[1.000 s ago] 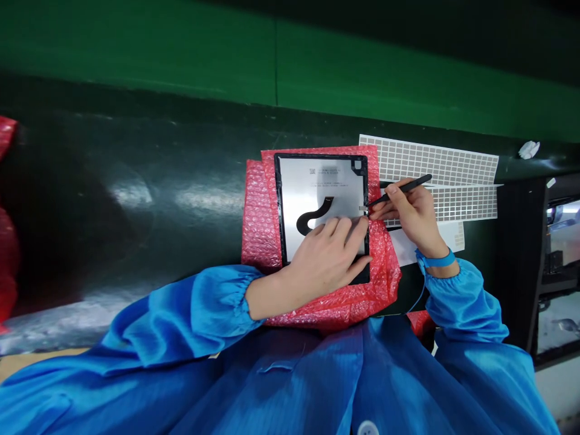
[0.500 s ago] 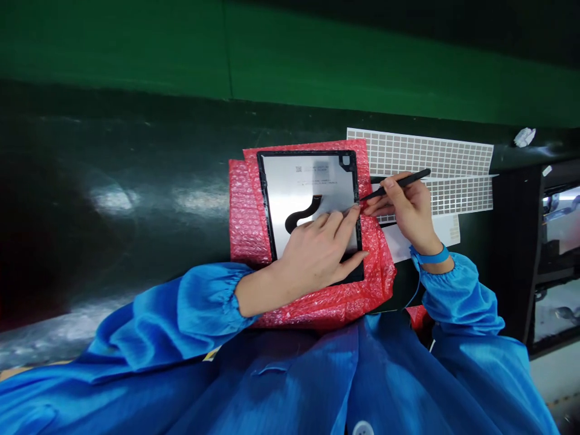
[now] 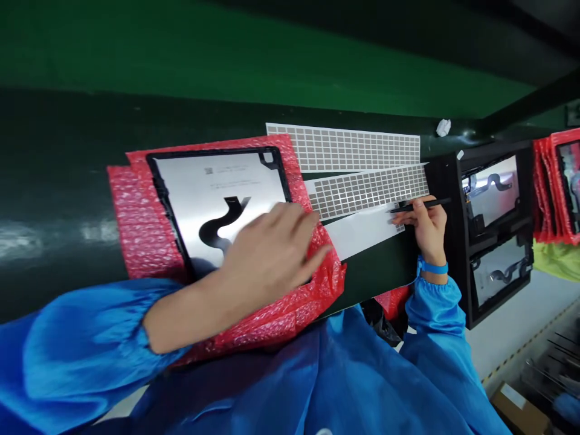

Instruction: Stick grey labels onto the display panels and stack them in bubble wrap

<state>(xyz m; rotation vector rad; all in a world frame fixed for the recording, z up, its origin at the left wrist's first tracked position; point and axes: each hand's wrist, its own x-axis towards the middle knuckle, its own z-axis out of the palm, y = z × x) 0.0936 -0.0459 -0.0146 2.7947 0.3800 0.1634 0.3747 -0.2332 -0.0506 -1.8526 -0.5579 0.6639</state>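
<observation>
A silver panel (image 3: pixel 203 187) with a black frame and a curved black flex cable (image 3: pixel 224 226) lies on red bubble wrap (image 3: pixel 136 223). My left hand (image 3: pixel 269 251) rests flat on the panel's near right part, fingers stretched out and slightly blurred. My right hand (image 3: pixel 423 226) is closed round black tweezers (image 3: pixel 419 205), whose tip touches the lower sheet of small grey stickers (image 3: pixel 367 190). A second sticker sheet (image 3: pixel 348 148) lies behind it.
The dark green conveyor belt (image 3: pixel 67 181) runs left to right, with a green rail behind. A black rack (image 3: pixel 493 223) with similar panels stands at the right. More red-wrapped panels (image 3: pixel 559 187) are at the far right. A white scrap (image 3: pixel 443 127) sits at the belt's far edge.
My right hand has moved with the tweezers from the panel's right edge to the sticker sheet. The view has swung right, so the panel now lies further left. My left hand stays on the panel.
</observation>
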